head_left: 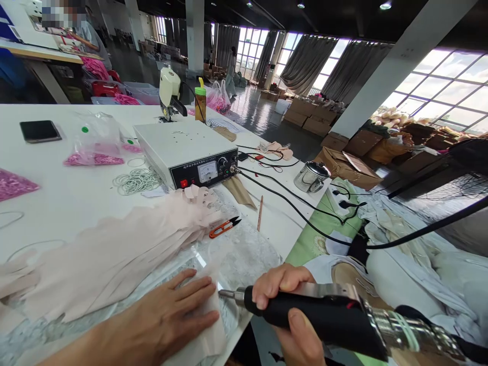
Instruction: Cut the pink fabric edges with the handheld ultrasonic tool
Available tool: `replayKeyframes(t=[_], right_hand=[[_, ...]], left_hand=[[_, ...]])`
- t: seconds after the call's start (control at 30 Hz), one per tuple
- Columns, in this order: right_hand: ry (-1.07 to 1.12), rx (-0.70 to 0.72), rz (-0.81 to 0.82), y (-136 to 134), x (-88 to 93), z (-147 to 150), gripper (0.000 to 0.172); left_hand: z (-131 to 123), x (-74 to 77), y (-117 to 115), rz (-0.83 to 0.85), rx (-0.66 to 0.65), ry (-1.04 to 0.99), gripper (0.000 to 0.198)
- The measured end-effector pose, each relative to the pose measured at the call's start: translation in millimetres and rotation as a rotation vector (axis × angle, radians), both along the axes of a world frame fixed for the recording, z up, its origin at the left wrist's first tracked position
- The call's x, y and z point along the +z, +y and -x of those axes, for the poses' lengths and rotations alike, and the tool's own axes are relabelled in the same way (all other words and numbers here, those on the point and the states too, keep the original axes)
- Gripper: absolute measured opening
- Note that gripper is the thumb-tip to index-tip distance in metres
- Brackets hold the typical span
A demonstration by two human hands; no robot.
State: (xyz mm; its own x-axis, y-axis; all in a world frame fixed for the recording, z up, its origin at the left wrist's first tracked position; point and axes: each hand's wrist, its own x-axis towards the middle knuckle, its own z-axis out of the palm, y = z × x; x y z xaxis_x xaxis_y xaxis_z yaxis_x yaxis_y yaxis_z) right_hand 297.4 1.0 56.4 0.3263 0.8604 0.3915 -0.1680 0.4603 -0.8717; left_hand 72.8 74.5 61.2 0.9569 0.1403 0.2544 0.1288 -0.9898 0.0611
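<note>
The left hand [168, 317] lies flat, fingers released, on thin pale cloth [208, 333]. The right hand [284, 305] has its fingers grasping a smooth black tool [328, 317], whose metal tip is just beside the left fingers on the white desk [57, 193].

Matt black tool [324, 317], metal tip; soft cloth [114, 254].

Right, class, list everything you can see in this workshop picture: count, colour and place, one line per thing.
table: one, white, left half of view.
control box: one, white with black front, table centre.
rings: many, white, left of control box.
phone: one, black, far left.
snips: one, orange-handled, before control box.
fabric strips: pile, pale pink, table front.
pot: one, silver, table's right edge.
cables: several, black, running right from control box.
handheld tool: one, black grip, in right hand.
fabric piece: one, whitish, under left hand.
left hand: flat on fabric piece.
right hand: closed round handheld tool.
</note>
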Motion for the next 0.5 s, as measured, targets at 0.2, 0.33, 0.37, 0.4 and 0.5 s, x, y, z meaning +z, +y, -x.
replayKeyframes(t=[0.2, 0.33, 0.37, 0.4, 0.5], right_hand=[[0.131, 0.124, -0.067, -15, 7.1, 2, 0.016], [0.146, 0.144, -0.042, -15, -0.1, 1, 0.016], [0.154, 0.180, -0.040, -14, -3.0, 0, 0.016], [0.163, 0.237, -0.053, -13, -6.1, -2, 0.017], [0.193, 0.374, -0.107, -9, -15.2, -7, 0.020]], left_hand=[[9, -4.5, 0, 0.037, -0.040, 0.035, 0.047], [15, -13.7, 2, 0.084, 0.043, -0.092, 0.050], [14, -16.9, 2, 0.099, 0.085, -0.137, 0.047], [12, -20.2, 3, 0.110, 0.125, -0.179, 0.042], [1, -29.0, 4, 0.103, 0.210, -0.245, 0.030]])
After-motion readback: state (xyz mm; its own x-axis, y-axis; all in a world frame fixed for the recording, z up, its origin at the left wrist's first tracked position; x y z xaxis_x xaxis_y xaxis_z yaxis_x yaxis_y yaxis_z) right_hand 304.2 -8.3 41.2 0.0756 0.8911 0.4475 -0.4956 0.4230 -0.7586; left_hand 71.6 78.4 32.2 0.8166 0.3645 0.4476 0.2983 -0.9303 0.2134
